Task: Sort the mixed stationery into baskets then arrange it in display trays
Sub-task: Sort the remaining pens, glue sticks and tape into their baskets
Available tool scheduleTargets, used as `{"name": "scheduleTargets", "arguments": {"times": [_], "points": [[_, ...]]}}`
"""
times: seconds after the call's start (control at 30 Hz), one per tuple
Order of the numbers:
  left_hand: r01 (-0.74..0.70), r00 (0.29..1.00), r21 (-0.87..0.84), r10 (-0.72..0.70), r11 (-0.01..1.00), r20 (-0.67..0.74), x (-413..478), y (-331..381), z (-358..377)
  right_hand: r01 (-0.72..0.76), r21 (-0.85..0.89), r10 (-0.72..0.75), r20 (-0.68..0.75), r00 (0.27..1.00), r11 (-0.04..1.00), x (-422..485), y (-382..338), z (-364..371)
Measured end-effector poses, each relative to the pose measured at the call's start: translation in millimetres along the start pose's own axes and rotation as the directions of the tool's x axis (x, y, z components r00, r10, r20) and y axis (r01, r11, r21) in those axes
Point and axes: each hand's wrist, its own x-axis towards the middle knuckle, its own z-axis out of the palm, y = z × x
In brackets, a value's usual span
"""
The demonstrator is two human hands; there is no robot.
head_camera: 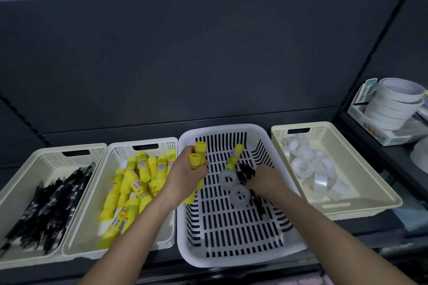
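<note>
My left hand [184,174] is shut on two or three yellow glue sticks [197,155], held upright at the left edge of the white slotted basket [231,259]. My right hand [264,180] reaches into that basket and closes around several black pens [245,172]. One more glue stick [234,156] and two clear tape rolls [234,186] lie inside the basket. Left of it, one cream basket [143,146] holds several glue sticks and another cream basket [46,152] holds black pens. A cream basket [361,194] on the right holds clear tape rolls.
All the baskets sit in a row on a dark shelf with a dark back panel. At the far right, a stack of white tape rolls [393,104] stands in a box on the neighbouring shelf.
</note>
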Motion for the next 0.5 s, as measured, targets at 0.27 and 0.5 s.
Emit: {"name": "scheduleTargets", "arguments": {"times": [0.27,0.5], "points": [[0.026,0.999,-0.092,-0.03,0.995,-0.042,-1,-3,-3,0.077,0.086,-0.08,0.033,0.996,0.993,-6,-4,4],[-0.015,0.996,-0.117,0.005,0.993,-0.091,-3,0,-18,0.033,0.626,-0.11,0.084,0.99,0.779,-18,-26,-19]]}}
